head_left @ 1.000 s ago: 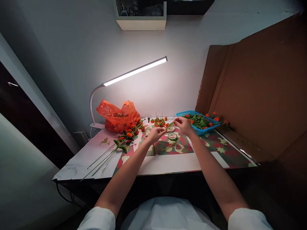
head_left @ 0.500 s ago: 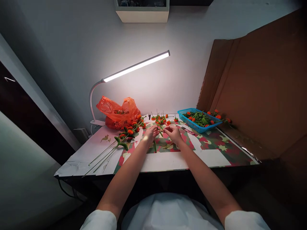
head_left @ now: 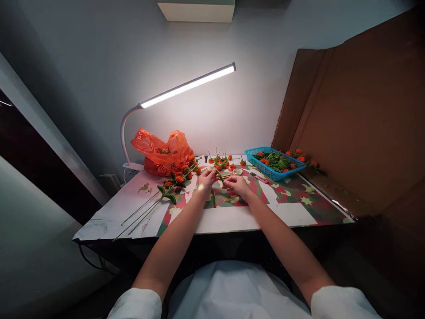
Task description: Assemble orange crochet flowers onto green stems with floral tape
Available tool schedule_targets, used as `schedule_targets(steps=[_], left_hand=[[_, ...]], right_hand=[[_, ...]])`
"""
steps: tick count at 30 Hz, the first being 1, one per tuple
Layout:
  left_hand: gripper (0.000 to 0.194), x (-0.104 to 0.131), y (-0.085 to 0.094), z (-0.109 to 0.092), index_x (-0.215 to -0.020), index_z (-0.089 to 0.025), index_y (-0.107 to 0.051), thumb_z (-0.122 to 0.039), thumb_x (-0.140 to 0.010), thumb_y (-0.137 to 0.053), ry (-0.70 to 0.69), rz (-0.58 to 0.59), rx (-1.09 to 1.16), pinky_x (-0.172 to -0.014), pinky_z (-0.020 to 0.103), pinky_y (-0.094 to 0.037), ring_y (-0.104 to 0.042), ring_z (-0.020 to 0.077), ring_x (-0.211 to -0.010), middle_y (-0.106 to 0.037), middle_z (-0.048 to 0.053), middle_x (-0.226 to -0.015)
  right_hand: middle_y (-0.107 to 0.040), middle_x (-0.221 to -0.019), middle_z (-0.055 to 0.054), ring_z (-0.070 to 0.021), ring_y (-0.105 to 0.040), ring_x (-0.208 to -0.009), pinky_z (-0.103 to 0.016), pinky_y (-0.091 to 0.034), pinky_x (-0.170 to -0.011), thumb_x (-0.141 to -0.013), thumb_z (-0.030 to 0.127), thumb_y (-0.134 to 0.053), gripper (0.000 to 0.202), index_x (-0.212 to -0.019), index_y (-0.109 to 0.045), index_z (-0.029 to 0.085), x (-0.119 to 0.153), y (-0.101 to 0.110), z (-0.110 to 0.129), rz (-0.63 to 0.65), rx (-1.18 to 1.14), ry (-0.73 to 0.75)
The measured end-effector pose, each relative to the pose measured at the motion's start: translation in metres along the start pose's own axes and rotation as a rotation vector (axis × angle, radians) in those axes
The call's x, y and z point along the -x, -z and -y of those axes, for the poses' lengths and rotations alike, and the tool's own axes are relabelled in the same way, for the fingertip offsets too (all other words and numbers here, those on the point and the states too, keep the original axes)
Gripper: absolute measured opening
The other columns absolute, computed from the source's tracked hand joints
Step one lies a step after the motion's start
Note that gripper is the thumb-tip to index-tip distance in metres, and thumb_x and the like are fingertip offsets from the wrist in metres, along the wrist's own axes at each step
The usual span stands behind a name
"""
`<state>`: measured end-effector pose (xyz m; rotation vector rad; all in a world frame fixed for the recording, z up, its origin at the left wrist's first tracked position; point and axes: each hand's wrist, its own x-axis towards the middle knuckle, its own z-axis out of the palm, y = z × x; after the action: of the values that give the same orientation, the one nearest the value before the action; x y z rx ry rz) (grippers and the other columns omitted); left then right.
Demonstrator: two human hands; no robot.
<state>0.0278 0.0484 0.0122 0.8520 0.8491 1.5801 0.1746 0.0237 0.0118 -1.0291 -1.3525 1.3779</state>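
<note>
Pinching a green strip (head_left: 219, 176) above the counter (head_left: 229, 219) in the grip of the left hand (head_left: 207, 180), and at its lower end in the right hand (head_left: 237, 185), just drawn nearer, so uncovering the tape roll (head_left: 237, 173) and probably steadying both ends

Bare below white sleeves (head_left: 137, 305), both arms stretch forward and converge, the left forearm (head_left: 174, 241) slanting up from the lower left and the right forearm (head_left: 282, 241) from the lower right, so that the wrists come close together near the middle of the view. The left hand (head_left: 208, 177) sits slightly farther forward, its fingers curled and its fingertips drawn together, with a small bright patch of light near the wrist. Just beside it and apart, the right hand (head_left: 236, 184) points inward, fingers bent, thumb and fingertips in a pinch.
</note>
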Motion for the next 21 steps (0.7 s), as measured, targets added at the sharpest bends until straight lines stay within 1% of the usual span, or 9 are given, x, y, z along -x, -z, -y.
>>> schedule_targets(steps=[3, 7, 10, 13, 15, 18, 21], left_hand=[[0.028, -0.001, 0.002, 0.002, -0.068, -0.013, -0.060, -0.030, -0.058, -0.079, -0.013, 0.023, -0.023, -0.062, 0.023, -0.050, -0.057, 0.0073, -0.055, -0.056, -0.003, -0.059], [0.029, 0.000, 0.002, 0.006, -0.068, -0.013, -0.061, -0.031, -0.056, -0.081, -0.029, 0.020, -0.034, -0.062, 0.023, -0.049, -0.056, 0.0068, -0.055, -0.058, -0.003, -0.062], [0.030, 0.000, 0.002, 0.008, -0.071, -0.013, -0.063, -0.032, -0.055, -0.081, -0.050, 0.022, -0.056, -0.060, 0.023, -0.048, -0.055, 0.0065, -0.054, -0.060, -0.002, -0.064], [0.033, 0.002, 0.002, 0.007, -0.074, -0.013, -0.065, -0.033, -0.054, -0.081, -0.058, 0.052, -0.086, -0.060, 0.024, -0.048, -0.055, 0.0072, -0.054, -0.062, 0.000, -0.066], [0.034, 0.002, 0.003, 0.004, -0.076, -0.013, -0.066, -0.032, -0.053, -0.082, -0.031, 0.073, -0.082, -0.060, 0.024, -0.048, -0.056, 0.0075, -0.055, -0.063, 0.000, -0.068], [0.033, 0.002, 0.006, 0.000, -0.082, -0.015, -0.068, -0.031, -0.056, -0.081, 0.056, 0.119, -0.044, -0.058, 0.020, -0.047, -0.056, 0.0069, -0.057, -0.062, 0.000, -0.067], [0.033, 0.001, 0.010, -0.002, -0.092, -0.017, -0.069, -0.031, -0.063, -0.077, 0.136, 0.217, -0.005, -0.053, 0.017, -0.043, -0.054, 0.0057, -0.057, -0.063, 0.001, -0.072]], right_hand=[[-0.067, -0.062, -0.005, -0.0154, -0.064, -0.060, -0.018, -0.043, -0.042, -0.066, 0.024, -0.074, 0.014, -0.066, -0.062, 0.016, -0.002, 0.001, -0.003, 0.027, -0.012, -0.031], [-0.067, -0.062, -0.004, -0.0142, -0.064, -0.058, -0.019, -0.046, -0.046, -0.063, 0.022, -0.075, 0.015, -0.062, -0.061, 0.016, 0.000, 0.001, -0.001, 0.107, -0.060, -0.043], [-0.064, -0.061, -0.003, -0.0134, -0.063, -0.058, -0.020, -0.049, -0.051, -0.065, 0.019, -0.073, 0.014, -0.062, -0.060, 0.016, 0.004, 0.000, 0.005, 0.173, -0.100, -0.108], [-0.064, -0.062, -0.003, -0.0132, -0.063, -0.059, -0.022, -0.052, -0.053, -0.067, 0.016, -0.071, 0.013, -0.063, -0.058, 0.016, 0.006, 0.001, 0.007, 0.244, -0.170, -0.179], [-0.064, -0.063, -0.003, -0.0140, -0.064, -0.060, -0.022, -0.053, -0.052, -0.067, 0.015, -0.070, 0.013, -0.064, -0.057, 0.016, 0.006, 0.003, 0.006, 0.269, -0.203, -0.202], [-0.064, -0.066, -0.004, -0.0147, -0.064, -0.064, -0.022, -0.053, -0.051, -0.067, 0.013, -0.069, 0.012, -0.066, -0.057, 0.016, 0.003, 0.008, 0.005, 0.271, -0.218, -0.208], [-0.063, -0.067, -0.003, -0.0144, -0.064, -0.064, -0.021, -0.054, -0.051, -0.068, 0.012, -0.068, 0.011, -0.070, -0.058, 0.016, 0.000, 0.011, 0.004, 0.271, -0.292, -0.240]])
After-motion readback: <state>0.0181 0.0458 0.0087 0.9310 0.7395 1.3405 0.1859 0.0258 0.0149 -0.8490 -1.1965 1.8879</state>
